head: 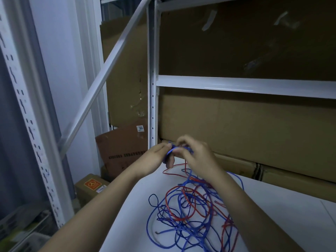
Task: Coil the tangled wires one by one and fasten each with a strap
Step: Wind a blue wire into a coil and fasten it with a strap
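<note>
A tangle of blue and red wires (189, 211) lies on the white table (283, 220). Above its far edge both hands meet around a small coil of blue wire (170, 152). My left hand (154, 159) grips the coil from the left, fingers curled round it. My right hand (192, 151) pinches the coil from the right with its fingertips. A red wire hangs from the hands down to the tangle. No strap is visible; the hands hide most of the coil.
White metal shelving (236, 84) with large cardboard boxes (245, 128) stands directly behind the table. A slanted white brace (101, 82) crosses the left side. Smaller boxes (91, 188) sit on the floor at the left, below the table's edge.
</note>
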`<control>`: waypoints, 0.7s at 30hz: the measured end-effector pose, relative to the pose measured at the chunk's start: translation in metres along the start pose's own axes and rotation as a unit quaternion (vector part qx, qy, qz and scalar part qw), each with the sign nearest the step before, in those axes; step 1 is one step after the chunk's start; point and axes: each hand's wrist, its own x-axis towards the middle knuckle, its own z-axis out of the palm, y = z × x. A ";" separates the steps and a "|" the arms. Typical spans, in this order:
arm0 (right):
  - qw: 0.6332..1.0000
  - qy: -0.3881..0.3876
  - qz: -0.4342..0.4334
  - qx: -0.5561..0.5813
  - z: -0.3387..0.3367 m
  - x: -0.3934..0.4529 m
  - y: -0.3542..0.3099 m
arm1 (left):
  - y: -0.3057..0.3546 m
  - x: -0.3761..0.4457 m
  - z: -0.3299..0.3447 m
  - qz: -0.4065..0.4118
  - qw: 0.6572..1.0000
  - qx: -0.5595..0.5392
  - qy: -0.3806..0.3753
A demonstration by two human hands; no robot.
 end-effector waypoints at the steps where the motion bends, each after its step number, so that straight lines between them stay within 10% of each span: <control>1: 0.997 0.019 0.060 0.047 0.002 0.001 0.003 | -0.001 -0.002 0.001 0.003 0.999 -0.031 -0.008; 8: 0.947 0.020 0.185 0.264 0.016 0.003 0.009 | 0.010 -0.007 -0.005 0.044 0.980 -0.188 0.044; 15: 0.959 -0.143 0.238 0.060 0.016 -0.011 0.018 | 0.030 0.011 -0.024 0.044 0.945 -0.299 0.129; 21: 0.934 0.146 0.208 0.252 -0.032 0.062 -0.042 | 0.063 0.033 -0.038 0.116 0.948 -0.235 0.180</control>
